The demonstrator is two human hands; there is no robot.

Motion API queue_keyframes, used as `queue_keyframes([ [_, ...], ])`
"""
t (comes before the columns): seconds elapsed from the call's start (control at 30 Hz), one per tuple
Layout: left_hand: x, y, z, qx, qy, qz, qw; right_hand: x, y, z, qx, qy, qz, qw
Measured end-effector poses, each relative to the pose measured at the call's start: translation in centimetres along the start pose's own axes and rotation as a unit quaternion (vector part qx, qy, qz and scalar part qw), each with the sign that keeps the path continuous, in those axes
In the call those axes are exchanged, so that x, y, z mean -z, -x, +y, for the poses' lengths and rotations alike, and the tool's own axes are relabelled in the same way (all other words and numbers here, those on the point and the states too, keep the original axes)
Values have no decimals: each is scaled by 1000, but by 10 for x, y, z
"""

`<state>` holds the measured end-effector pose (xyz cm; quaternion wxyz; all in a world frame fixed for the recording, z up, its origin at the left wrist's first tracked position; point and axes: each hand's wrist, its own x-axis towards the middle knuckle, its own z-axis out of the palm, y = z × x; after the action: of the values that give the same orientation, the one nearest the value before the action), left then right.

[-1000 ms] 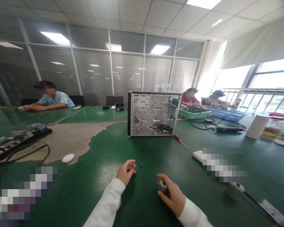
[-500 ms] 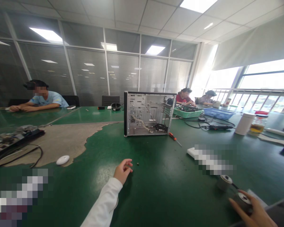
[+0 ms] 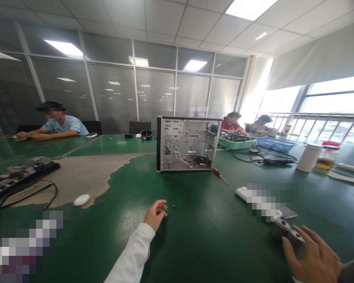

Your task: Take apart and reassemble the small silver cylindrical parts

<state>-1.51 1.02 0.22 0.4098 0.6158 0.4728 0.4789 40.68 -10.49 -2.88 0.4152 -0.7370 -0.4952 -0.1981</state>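
Note:
On the green table [image 3: 206, 236], my left hand [image 3: 156, 214] rests with fingers curled and apart, holding nothing. Just right of its fingertips lies a tiny dark part [image 3: 174, 206]. At the lower right my right hand [image 3: 312, 253] has its thumb and fingers spread around a metal cylinder [image 3: 295, 239]; a firm grip cannot be made out. That cylinder stands against a second one [image 3: 281, 228]. Beyond my hands an opened computer case [image 3: 188, 145] stands upright, loose cables inside it. By its lower right corner lies an orange-handled screwdriver [image 3: 221, 176].
A white power strip [image 3: 242, 193] lies right of centre, partly blurred out. Behind are a green basket [image 3: 237, 144], a blue basket [image 3: 275, 144] and cables. A white cup [image 3: 309, 157] stands right; a white disc [image 3: 82, 200] and parts lie left. Several people sit beyond.
My right hand and the cylinder near it have shifted left and up, and the two cylinders now stand side by side. The fingers of that hand are more spread. My left hand keeps its pose.

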Motion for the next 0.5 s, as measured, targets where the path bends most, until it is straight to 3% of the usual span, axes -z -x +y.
queue_keyframes([
  [0.07,0,0,0,-3,-4,0,1000,-3,6,-35,100,-35,-10,994],
  [0.13,0,0,-1,-6,-7,2,1000,-13,12,-78,205,-92,-112,968],
  [0.2,0,0,-1,-5,-7,0,1000,-26,17,-123,262,-111,-231,930],
  [0.27,1,-1,-1,-4,-7,-3,1000,-41,20,-165,310,-115,-312,891],
  [0.37,1,-1,-2,-7,-5,-3,1000,-66,21,-213,350,-124,-337,865],
  [0.5,1,0,-1,-13,1,3,1000,-99,21,-248,386,-148,-314,855],
])
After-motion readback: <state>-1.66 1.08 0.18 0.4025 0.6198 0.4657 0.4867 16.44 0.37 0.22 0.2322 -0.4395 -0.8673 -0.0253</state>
